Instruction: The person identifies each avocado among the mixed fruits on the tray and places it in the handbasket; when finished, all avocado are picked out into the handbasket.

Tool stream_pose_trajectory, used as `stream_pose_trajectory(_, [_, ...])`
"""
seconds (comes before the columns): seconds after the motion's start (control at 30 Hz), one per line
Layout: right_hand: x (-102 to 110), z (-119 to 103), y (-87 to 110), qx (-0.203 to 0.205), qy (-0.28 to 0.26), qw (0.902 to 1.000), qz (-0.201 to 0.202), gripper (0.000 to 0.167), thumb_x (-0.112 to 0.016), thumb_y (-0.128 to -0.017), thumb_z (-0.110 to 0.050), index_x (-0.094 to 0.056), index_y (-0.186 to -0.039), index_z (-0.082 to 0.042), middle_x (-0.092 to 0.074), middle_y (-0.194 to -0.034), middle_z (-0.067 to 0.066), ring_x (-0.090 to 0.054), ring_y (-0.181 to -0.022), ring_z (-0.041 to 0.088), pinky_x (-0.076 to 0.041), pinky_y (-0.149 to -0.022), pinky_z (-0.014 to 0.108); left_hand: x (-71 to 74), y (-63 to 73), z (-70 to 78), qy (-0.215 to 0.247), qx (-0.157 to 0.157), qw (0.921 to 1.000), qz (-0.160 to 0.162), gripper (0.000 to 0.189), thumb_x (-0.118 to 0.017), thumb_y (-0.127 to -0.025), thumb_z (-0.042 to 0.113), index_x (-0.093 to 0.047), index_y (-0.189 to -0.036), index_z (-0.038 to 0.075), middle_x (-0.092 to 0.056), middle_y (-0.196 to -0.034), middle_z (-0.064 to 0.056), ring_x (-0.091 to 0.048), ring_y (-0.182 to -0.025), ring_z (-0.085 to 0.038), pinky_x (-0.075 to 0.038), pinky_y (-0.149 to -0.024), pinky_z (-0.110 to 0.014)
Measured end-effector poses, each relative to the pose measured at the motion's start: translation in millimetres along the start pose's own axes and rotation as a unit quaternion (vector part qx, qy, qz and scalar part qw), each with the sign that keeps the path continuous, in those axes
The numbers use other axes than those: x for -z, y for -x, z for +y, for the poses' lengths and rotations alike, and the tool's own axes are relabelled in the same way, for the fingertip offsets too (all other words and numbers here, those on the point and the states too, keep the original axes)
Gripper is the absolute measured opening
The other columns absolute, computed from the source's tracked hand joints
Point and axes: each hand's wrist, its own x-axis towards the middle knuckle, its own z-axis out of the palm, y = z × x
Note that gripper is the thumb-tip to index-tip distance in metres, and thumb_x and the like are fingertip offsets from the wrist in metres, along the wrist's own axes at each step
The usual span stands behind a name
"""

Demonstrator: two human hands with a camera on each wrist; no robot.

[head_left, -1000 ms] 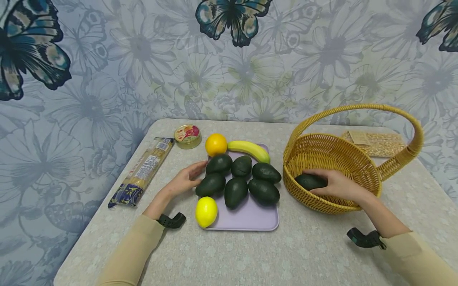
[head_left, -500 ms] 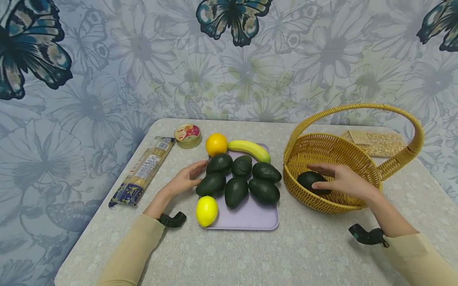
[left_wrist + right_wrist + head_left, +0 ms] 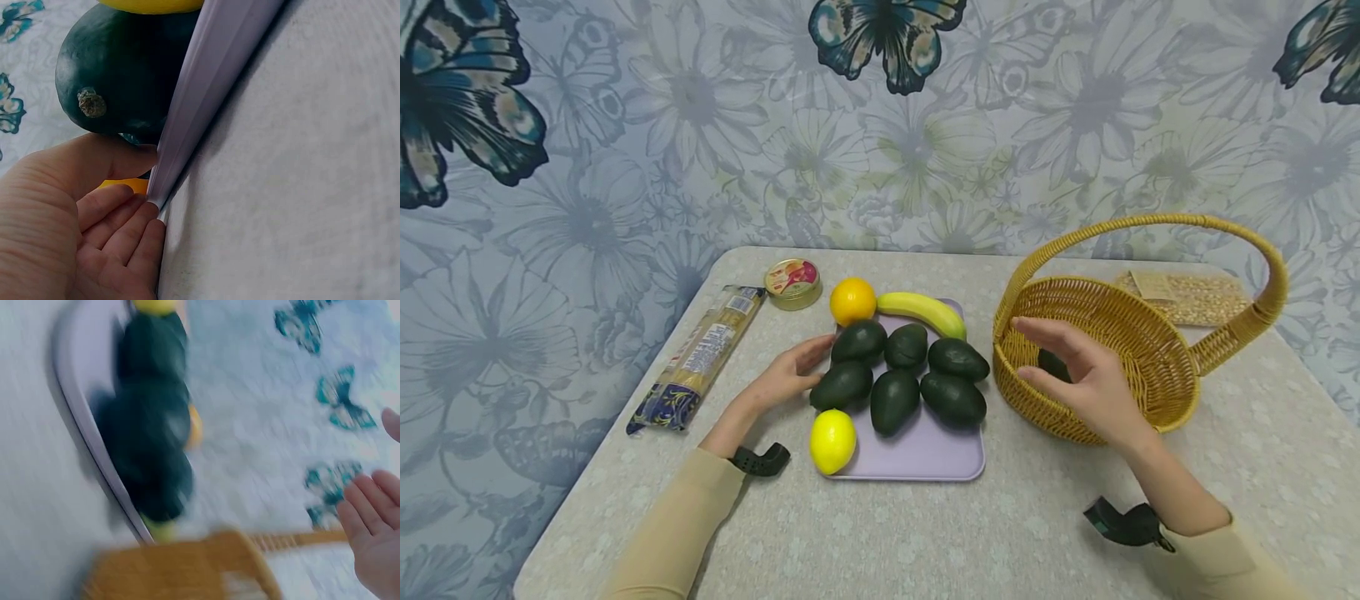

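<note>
Several dark green avocados (image 3: 895, 403) lie on a lilac tray (image 3: 917, 460), with a yellow lemon (image 3: 832, 442) at its near left corner. An orange (image 3: 853, 302) and a banana (image 3: 921, 314) are at the tray's far end. My left hand (image 3: 778, 385) rests at the tray's left edge, fingers loosely extended beside the avocados; in the left wrist view its thumb reaches the tray rim. Over the yellow wicker basket (image 3: 1176, 408) my right hand (image 3: 1093, 387) is raised, thumb and fingers spread, holding nothing. One avocado (image 3: 1054, 364) lies in the basket, mostly hidden behind that hand.
To the left lies a packet of pasta (image 3: 703, 354) with a round tin (image 3: 793, 284) at its far end. A clear bag of beige pieces (image 3: 1195, 297) is behind the basket, whose tall handle (image 3: 1150, 223) arches above it. A patterned wall closes off the back.
My right hand has let go of the avocado in the basket, then risen and shifted left with fingers spread. The left hand has stayed in place.
</note>
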Motion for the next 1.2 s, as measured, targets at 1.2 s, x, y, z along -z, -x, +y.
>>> stream_pose_trajectory(1.2, [-77,71,30.3,-0.193,0.112,0.973,-0.061,0.062,-0.079,-0.075,-0.035,-0.056,-0.129,-0.014,-0.055,-0.13,-0.001,-0.049,-0.121,0.021,-0.043,-0.097,0.044,-0.7,1.3,4.4,0.004,-0.006,1.0,-0.005,0.061,-0.055,-0.09,-0.004,-0.027,-0.145,-0.005,-0.026,-0.15,-0.021,-0.025,-0.137,-0.035,-0.021,-0.112,-0.047])
